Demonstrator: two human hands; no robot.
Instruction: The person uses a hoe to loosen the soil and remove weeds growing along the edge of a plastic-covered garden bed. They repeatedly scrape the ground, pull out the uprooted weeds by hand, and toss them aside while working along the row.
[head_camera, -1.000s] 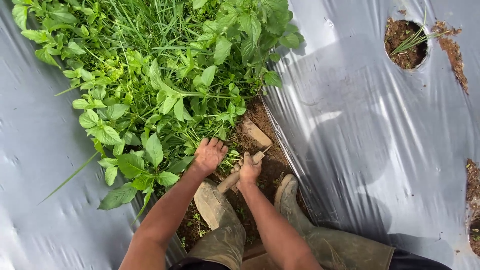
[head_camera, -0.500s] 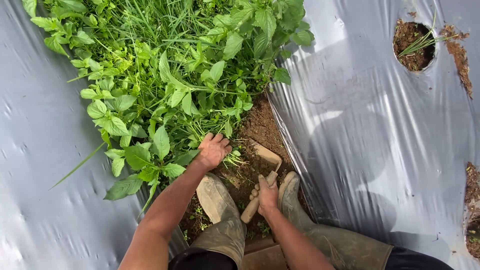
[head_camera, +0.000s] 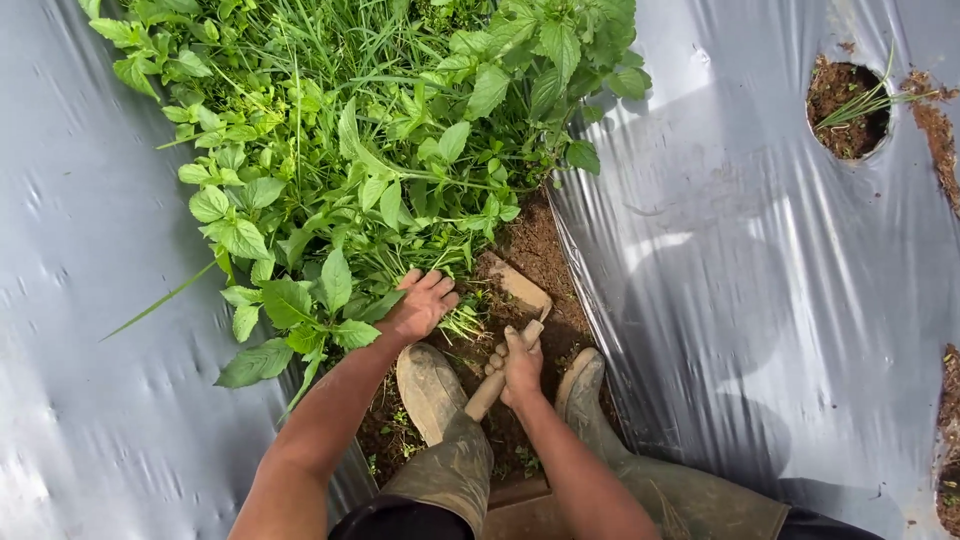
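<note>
Your right hand (head_camera: 521, 368) has pushed the hand hoe (head_camera: 512, 350) forward, fingers clamped on its handle, blade pointing toward the weeds (head_camera: 400, 240) your left hand (head_camera: 420, 305) grips.

Bright daylight — glare on plastic sheeting (head_camera: 760, 260).

I see two bare arms with no sleeves, low in the middle of the frame; the left hand (head_camera: 420, 305) and right hand (head_camera: 520, 368) wear no gloves; at the bottom, tall muddy olive-green rubber boots (head_camera: 440, 420); dark trousers above them.
</note>
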